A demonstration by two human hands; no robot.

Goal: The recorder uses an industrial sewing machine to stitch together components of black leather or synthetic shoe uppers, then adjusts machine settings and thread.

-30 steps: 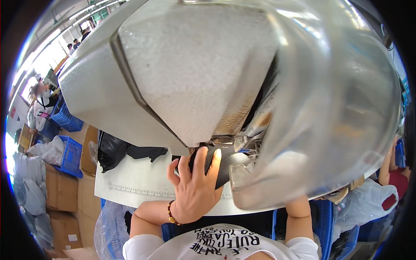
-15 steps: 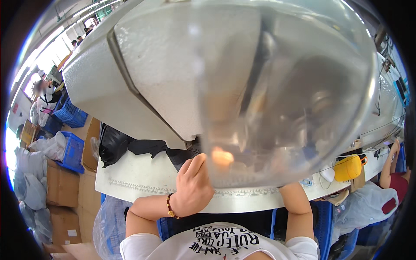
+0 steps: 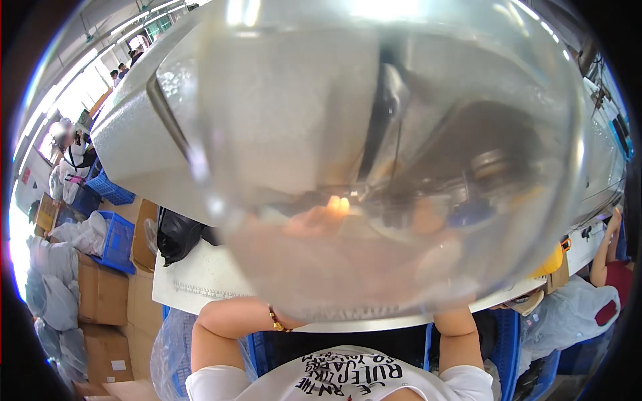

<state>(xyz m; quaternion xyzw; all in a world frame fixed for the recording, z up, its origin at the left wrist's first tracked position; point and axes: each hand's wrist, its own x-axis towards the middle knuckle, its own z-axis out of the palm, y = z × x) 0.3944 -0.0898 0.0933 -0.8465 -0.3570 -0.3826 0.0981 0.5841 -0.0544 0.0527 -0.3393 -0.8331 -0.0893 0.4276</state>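
Counter bears black material near left edge, presumably for reach; clear shield blurs left hand, right hand; grips indeterminable.

A factory sewing workshop: a grey industrial sewing machine over a white bench with a ruler scale along its front edge, blue plastic crates and stacked cardboard boxes beyond its left edge, tube lights overhead, co-workers further off.
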